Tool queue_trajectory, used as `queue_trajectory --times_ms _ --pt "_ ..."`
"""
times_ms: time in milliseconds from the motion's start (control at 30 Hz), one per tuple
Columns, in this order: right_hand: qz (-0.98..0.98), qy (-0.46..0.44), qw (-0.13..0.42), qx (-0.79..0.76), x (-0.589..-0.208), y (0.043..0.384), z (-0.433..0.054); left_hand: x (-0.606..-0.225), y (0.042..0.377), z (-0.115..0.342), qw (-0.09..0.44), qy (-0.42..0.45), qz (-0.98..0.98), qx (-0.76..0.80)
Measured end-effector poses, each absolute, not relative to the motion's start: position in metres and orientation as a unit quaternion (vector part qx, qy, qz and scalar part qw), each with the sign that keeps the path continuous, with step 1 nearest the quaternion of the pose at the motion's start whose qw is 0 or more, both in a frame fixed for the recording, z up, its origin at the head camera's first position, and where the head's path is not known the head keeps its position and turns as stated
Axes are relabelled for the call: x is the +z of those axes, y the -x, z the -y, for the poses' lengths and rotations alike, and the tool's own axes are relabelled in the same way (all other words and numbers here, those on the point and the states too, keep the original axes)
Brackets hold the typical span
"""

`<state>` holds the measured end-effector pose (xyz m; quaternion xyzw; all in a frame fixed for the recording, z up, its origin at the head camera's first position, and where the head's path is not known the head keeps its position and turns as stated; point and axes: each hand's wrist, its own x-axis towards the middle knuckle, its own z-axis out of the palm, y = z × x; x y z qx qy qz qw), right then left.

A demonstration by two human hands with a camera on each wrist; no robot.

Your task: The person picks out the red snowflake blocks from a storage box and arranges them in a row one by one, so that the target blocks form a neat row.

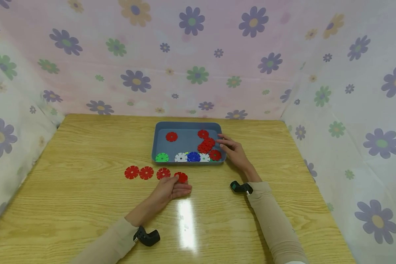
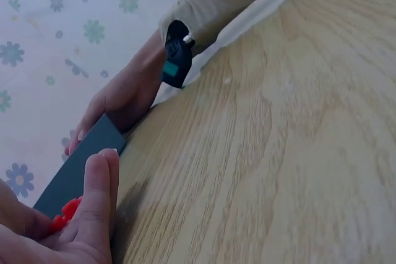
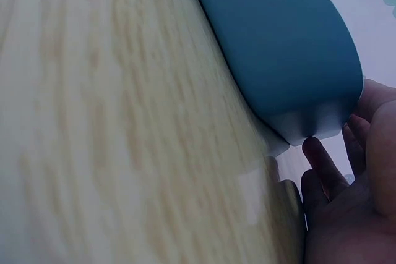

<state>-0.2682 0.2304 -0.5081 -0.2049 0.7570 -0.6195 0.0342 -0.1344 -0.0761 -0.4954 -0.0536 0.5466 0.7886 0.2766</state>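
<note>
My left hand (image 1: 168, 189) pinches a red snowflake disc (image 1: 182, 177) under the thumb, its fingers extended, just in front of the tray. In the left wrist view, red disc edges (image 2: 67, 213) show between thumb and fingers; whether more than one is held I cannot tell. Red snowflake discs (image 1: 132, 172) lie in a row on the table left of this hand. The right hand (image 1: 236, 154) rests at the right side of the blue-grey tray (image 1: 188, 125), fingertips at its rim, fingers loosely bent. The right wrist view shows them against the tray wall (image 3: 291, 41).
Inside the tray, several red discs (image 1: 208, 143) are heaped at the right. Green (image 1: 162, 157), white (image 1: 180, 157) and blue (image 1: 193, 157) discs lie along its near side. A flowered cloth (image 1: 171, 47) hangs behind the wooden table (image 1: 85, 154).
</note>
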Motion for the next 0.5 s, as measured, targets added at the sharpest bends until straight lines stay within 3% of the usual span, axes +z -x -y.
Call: queue_trajectory --times_ms 500 --pt "-0.756 0.209 0.043 -0.619 -0.479 0.253 -0.222 -0.495 0.126 0.072 0.234 0.101 -0.517 0.817"
